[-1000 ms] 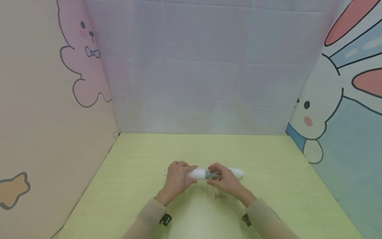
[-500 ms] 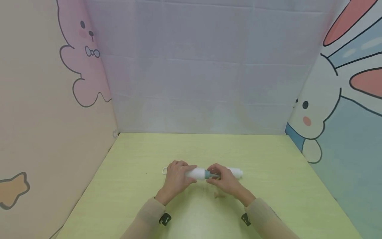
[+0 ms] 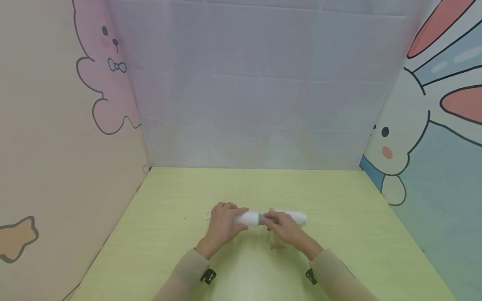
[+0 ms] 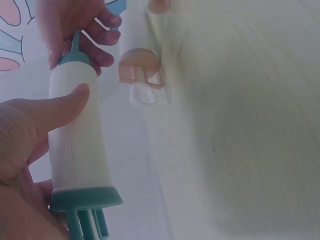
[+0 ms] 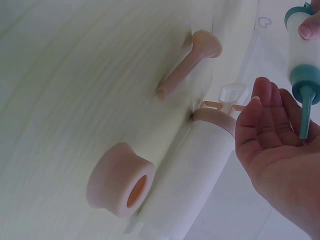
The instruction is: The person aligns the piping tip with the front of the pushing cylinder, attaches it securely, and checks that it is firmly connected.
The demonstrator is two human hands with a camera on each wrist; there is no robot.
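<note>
My left hand (image 3: pixel 222 223) grips a white tube (image 3: pixel 248 218) with teal fittings and holds it level above the green table (image 3: pixel 169 200). The thumb (image 4: pixel 55 107) presses along the tube's barrel (image 4: pixel 77 135), whose teal flanged end (image 4: pixel 85 200) sits by my palm. My right hand (image 3: pixel 282 228) reaches the other end, and its fingers (image 4: pixel 100 40) close around the thin teal nozzle (image 4: pixel 75 47). In the right wrist view the nozzle (image 5: pixel 305 90) points down across my fingertips (image 5: pixel 270 110); the thumb is hidden.
A second white tube (image 5: pixel 195 170) with a pink collar (image 5: pixel 215 116) lies on the table behind my hands. A loose pink ring cap (image 5: pixel 120 180) and a pink nozzle (image 5: pixel 190 62) lie beside it. Printed panels wall in three sides.
My right hand has slid a little left along the nozzle and now covers the teal stem. The left hand and the tube have stayed put.
</note>
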